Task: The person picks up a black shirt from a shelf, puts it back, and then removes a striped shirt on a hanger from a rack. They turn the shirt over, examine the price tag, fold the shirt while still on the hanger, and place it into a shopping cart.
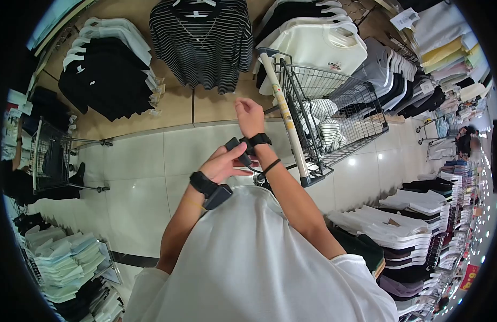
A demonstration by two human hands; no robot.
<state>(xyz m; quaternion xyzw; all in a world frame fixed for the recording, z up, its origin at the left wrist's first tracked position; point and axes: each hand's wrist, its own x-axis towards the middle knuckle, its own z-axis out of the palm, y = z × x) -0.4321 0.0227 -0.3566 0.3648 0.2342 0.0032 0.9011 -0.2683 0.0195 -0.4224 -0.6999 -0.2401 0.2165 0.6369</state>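
My left hand (222,163) reaches across to my right wrist, its thumb and fingers around a small black box-shaped device (236,149) strapped there. My right hand (249,114) is held out in front with nothing in it, its fingers loosely bent and slightly apart. A black band (272,165) circles my right forearm. On my left wrist sits another black strapped device (209,190). Just right of my right hand is the pale handle (283,110) of a shopping cart (361,121); neither hand touches it. Striped clothing (329,126) lies inside the cart.
Ahead, a striped shirt (202,45), black shirts (106,80) and a cream top (318,51) hang along a wooden display wall (176,107). Another cart (49,155) and a person's dark shoe (77,174) are at left. Clothing racks (388,225) line the right.
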